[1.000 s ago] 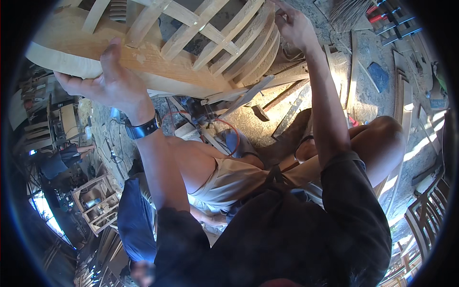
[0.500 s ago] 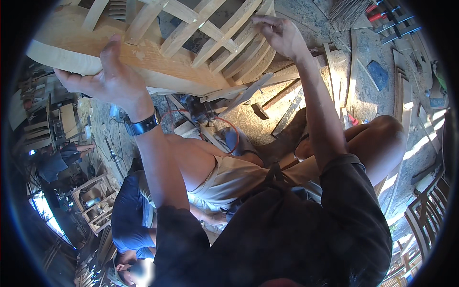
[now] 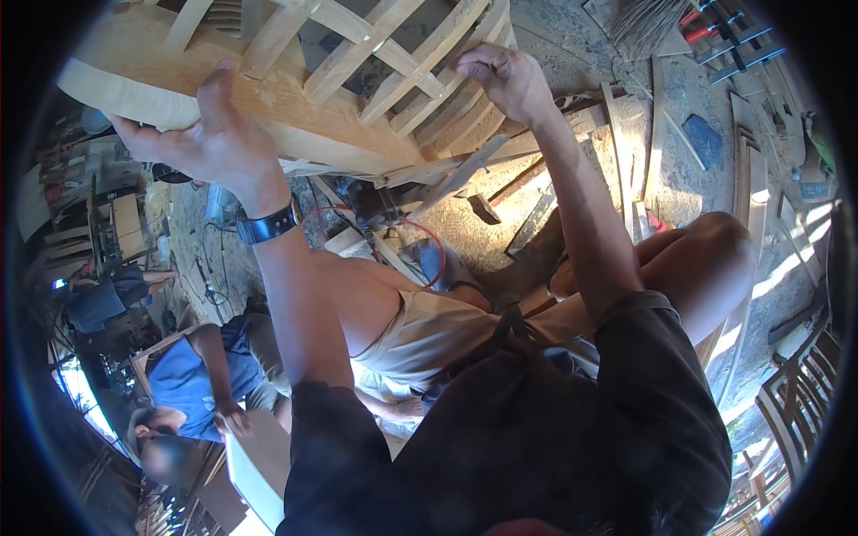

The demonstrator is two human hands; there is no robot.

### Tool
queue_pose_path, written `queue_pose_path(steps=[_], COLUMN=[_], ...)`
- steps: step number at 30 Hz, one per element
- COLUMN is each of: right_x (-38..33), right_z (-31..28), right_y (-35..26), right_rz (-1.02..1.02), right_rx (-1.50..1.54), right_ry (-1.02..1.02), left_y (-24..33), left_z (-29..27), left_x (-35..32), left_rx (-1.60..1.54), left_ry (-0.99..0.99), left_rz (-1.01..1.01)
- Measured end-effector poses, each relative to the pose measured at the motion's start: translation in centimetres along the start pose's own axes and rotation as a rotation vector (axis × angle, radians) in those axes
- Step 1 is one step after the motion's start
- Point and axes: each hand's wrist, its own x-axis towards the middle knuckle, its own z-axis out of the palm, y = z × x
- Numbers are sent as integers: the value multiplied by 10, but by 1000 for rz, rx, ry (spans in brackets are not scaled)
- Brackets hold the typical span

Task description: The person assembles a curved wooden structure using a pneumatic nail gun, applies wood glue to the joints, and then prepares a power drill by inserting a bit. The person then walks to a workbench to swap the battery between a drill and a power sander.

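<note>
Pale wood fills the top of my view: a curved lattice chair frame (image 3: 357, 80) held up in front of me, above my knees. My left hand (image 3: 210, 134) is wrapped around its thick bent rail, fingers closed over the top edge, a black wristband (image 3: 266, 223) just below. My right hand (image 3: 505, 80) is curled shut on a slat at the frame's right side. On the dusty floor (image 3: 572, 27) beneath lie loose wooden strips (image 3: 626, 143). Lower left, a person in a blue shirt (image 3: 183, 380) crouches.

head view | worn high — faces down | close over wooden frame (image 3: 295, 94)
</note>
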Motion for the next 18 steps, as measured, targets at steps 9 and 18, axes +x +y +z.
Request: queue_pose_path(steps=[9,18], right_x=[-10,-8], right_z=[8,15], right_y=[-37,-57], right_rz=[172,226], right_rx=[562,533], right_ry=[-63,34], left_y=[0,-4], left_z=[6,2], left_x=[-3,-3], left_rx=[-53,16], left_ry=[105,94], left_rz=[48,37])
